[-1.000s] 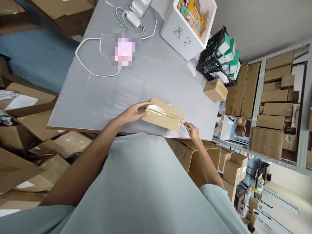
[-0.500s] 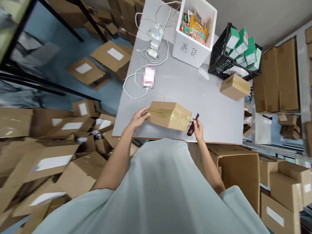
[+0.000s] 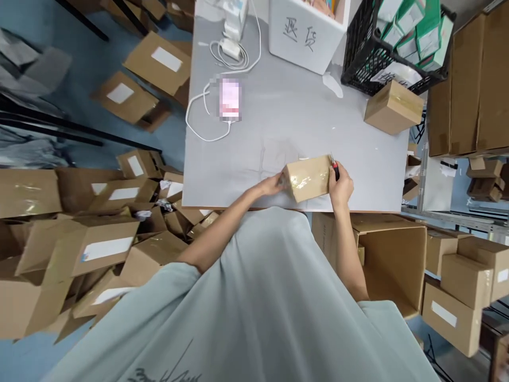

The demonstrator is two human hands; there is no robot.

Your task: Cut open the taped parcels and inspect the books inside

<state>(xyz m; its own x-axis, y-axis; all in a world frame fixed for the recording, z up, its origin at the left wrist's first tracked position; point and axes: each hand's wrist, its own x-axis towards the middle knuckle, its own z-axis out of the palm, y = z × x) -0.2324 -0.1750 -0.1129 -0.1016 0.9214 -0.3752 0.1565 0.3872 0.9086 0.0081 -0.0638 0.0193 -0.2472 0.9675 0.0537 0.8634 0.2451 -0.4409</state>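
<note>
A small taped cardboard box (image 3: 312, 179) is held up by the near edge of the grey table, its shiny-taped face turned toward me. My left hand (image 3: 271, 184) grips the box at its left end, with the fingertips partly hidden and blurred. At the other end, my right hand (image 3: 342, 188) is closed around a red and black utility knife (image 3: 336, 168), whose metal tip points away from me. The same hand rests against the box's right side.
On the table (image 3: 286, 114) are a phone (image 3: 229, 100) on a white cable, a white foam bin (image 3: 304, 37), a black crate (image 3: 361, 58) of green boxes and another cardboard box (image 3: 393, 107). Opened cartons (image 3: 99, 233) pile up at left. A large open carton (image 3: 393, 265) stands below right.
The box has turned and shifted right, with its taped end now facing me. My left hand moved right with it. My right hand brought the knife up against the box. The view moved closer.
</note>
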